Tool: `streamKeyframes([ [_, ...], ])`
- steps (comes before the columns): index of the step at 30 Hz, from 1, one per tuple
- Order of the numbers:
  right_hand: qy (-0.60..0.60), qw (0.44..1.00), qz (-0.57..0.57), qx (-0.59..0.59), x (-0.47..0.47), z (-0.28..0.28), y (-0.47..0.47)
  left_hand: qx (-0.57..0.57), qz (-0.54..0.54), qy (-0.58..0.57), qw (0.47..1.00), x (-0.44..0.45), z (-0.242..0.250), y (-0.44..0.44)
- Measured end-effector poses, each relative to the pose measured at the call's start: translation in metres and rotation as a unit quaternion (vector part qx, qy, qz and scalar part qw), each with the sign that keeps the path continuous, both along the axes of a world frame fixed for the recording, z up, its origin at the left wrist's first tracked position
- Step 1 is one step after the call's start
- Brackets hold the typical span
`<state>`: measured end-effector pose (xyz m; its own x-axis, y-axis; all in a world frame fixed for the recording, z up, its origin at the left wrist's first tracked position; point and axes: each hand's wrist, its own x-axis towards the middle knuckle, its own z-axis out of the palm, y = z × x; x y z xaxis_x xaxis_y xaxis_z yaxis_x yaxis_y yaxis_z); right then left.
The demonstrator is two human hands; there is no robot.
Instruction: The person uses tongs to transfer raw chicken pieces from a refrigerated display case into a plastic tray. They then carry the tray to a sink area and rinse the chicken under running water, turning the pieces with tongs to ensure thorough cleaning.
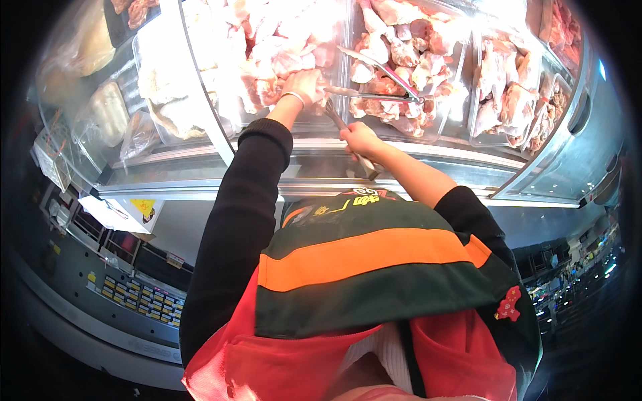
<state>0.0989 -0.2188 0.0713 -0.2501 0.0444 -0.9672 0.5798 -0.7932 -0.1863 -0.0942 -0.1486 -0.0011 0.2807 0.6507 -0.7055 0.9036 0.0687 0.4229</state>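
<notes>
My left hand (303, 89) reaches into a clear plastic tray (342, 55) and rests against raw poultry pieces (266, 80). Its fingertips are hidden, so whether it grips a piece cannot be told. With my right hand (362, 141) I hold a long, narrow tool (333, 111) by its handle, its far end close to the left hand. Glare leaves its exact kind unclear. Just beyond, metal tongs (416, 99) with red on one arm lie spread across the neighbouring tray of poultry leg pieces (401, 50).
The metal front rail (321, 186) of the display case runs between my body and the trays. More poultry (506, 95) fills trays at the right. A white upright divider (200, 85) and bagged goods (108, 115) stand left. Strong glare whitens the upper middle.
</notes>
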Motion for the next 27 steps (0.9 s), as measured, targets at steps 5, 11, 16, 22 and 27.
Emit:
streamKeyframes([
  [5, -0.004, 0.998, 0.056, 0.041, 0.005, -0.008, 0.008, 0.023, 0.007, -0.003, 1.000, 0.000, -0.001, -0.002],
  [11, 0.059, 0.991, 0.091, 0.079, 0.018, -0.025, 0.004, 0.019, 0.033, -0.019, 0.999, -0.001, 0.002, -0.005],
  [16, 0.087, 0.989, 0.078, 0.092, 0.018, -0.037, 0.001, 0.048, 0.042, -0.055, 0.996, -0.006, 0.002, -0.004],
  [22, 0.137, 0.972, 0.154, 0.116, 0.021, -0.053, 0.009, 0.026, 0.059, -0.072, 0.995, -0.016, 0.010, -0.007],
  [27, 0.171, 0.940, 0.207, 0.209, 0.019, -0.072, 0.007, 0.065, 0.057, -0.100, 0.991, -0.027, 0.015, -0.011],
])
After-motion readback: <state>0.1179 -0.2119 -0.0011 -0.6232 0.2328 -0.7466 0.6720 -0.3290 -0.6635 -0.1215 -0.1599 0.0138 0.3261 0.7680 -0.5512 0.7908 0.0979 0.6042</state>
